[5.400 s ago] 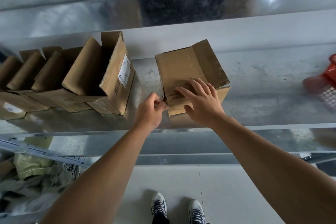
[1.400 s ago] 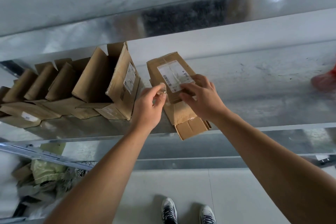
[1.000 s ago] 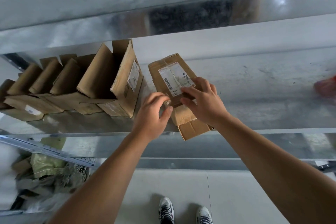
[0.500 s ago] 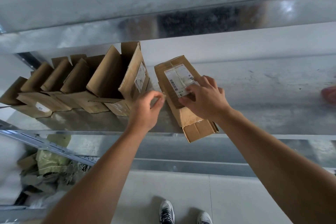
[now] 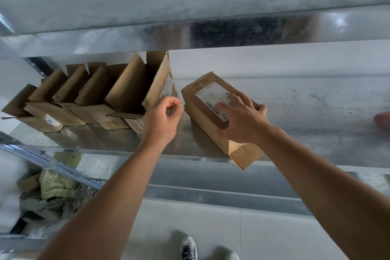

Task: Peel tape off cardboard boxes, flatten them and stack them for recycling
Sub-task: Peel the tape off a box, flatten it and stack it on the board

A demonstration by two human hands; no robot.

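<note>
A flattened brown cardboard box (image 5: 202, 112) with a white shipping label lies on the metal shelf (image 5: 316, 133), its near flap hanging over the front edge. My right hand (image 5: 240, 118) lies on top of it with fingers spread, the thumb at its right edge. My left hand (image 5: 162, 118) hovers just left of the box with fingers curled, pinching a small clear scrap of tape (image 5: 179, 106) between thumb and fingertips. A row of several opened cardboard boxes (image 5: 101, 95) stands on the shelf to the left.
A second metal shelf (image 5: 190, 27) runs overhead. A red object (image 5: 383, 120) sits at the far right of the shelf. Crumpled packaging and plastic (image 5: 50, 192) lie low at the left. My shoes (image 5: 187, 249) stand on the pale floor.
My left hand has drawn away from the box to the left, a bit of tape pinched in it. My right hand has spread flat over the label. The box now lies flatter.
</note>
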